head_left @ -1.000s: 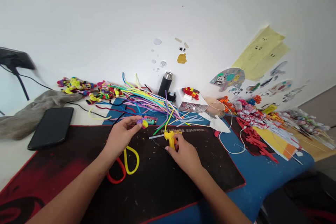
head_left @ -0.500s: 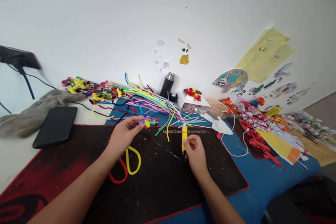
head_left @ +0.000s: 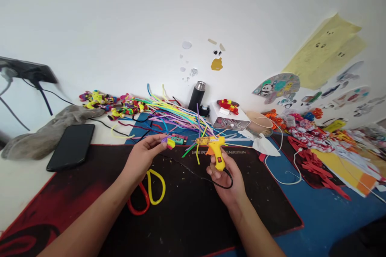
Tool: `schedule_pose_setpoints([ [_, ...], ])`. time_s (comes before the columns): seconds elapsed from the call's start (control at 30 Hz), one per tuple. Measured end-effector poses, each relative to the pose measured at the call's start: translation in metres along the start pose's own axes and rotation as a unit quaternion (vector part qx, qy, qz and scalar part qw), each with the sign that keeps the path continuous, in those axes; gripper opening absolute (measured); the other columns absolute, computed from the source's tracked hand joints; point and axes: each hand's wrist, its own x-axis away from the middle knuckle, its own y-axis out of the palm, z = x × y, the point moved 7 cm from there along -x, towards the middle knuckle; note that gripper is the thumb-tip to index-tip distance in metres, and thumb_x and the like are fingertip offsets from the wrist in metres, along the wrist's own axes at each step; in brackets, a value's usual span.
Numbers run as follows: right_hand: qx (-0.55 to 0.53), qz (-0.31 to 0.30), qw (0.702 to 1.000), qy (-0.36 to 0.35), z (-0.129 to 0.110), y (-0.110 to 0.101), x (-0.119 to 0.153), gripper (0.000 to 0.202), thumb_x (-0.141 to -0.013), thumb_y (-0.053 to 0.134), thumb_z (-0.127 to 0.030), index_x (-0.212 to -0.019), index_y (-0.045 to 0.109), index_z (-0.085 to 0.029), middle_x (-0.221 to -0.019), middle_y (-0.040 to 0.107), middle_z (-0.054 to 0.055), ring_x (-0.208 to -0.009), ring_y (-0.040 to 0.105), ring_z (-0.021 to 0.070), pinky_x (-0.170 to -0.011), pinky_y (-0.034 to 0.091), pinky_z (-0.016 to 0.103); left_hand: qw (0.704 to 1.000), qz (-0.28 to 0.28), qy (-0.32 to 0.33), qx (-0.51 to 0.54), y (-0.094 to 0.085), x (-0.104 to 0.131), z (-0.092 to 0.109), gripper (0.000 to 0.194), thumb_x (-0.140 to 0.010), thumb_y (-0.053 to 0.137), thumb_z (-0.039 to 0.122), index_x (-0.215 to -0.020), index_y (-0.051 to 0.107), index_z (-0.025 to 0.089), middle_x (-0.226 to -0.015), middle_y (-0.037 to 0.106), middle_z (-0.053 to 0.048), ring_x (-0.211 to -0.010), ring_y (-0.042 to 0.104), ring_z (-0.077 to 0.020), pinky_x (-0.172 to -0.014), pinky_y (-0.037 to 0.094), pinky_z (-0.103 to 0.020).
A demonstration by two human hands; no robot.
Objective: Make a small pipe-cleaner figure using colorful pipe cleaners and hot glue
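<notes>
black desk mat (head_left: pixel 181 217) under both hands. left hand (head_left: pixel 144 154) pinches small purple-yellow piece (head_left: pixel 169 142); right hand (head_left: pixel 230 180), fingers curled, grips yellow glue gun (head_left: pixel 217 153).

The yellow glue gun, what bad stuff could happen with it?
If the yellow glue gun is hot, its nozzle, pointing towards the left hand, could burn those fingers. Its black cord, lying loose across the mat, might snag and tug it. Glue could drip onto the fuzzy sticks near the nozzle.
</notes>
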Motion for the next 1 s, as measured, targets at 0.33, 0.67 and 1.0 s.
schedule_pose_setpoints([
  [0.33,-0.140,-0.080,0.984,0.081,0.014,0.032,-0.023,0.014,-0.090,0.074,-0.027,-0.087,0.073,-0.014,-0.080,0.069,0.003,-0.051,0.045,0.0070,-0.062,0.050,0.027,1.000,0.014,-0.009,0.007,-0.005,-0.001,-0.001,0.050,-0.064,0.102,0.046,-0.104,0.085,0.020,-0.104,0.084,-0.008,-0.097,0.074,-0.0234,-0.091,0.054,-0.032],
  [0.67,-0.111,-0.093,0.984,0.106,0.032,0.051,-0.051,0.007,-0.094,0.071,-0.024,-0.096,0.074,-0.019,-0.078,0.073,0.004,-0.048,0.040,0.0076,-0.063,0.050,0.026,0.992,-0.062,-0.057,0.092,0.018,0.015,0.011,0.042,-0.060,0.106,0.040,-0.095,0.089,0.021,-0.089,0.084,-0.007,-0.079,0.074,-0.0169,-0.077,0.058,-0.024],
  [1.0,-0.002,-0.125,0.989,0.077,0.041,0.066,-0.045,0.040,-0.086,0.084,-0.033,-0.122,0.077,-0.019,-0.084,0.077,0.005,-0.059,0.060,0.0125,-0.062,0.053,0.026,0.978,-0.127,-0.081,0.147,0.035,0.028,0.016,0.035,-0.068,0.102,0.032,-0.097,0.089,0.020,-0.108,0.087,-0.012,-0.079,0.076,-0.0179,-0.081,0.061,-0.029],
])
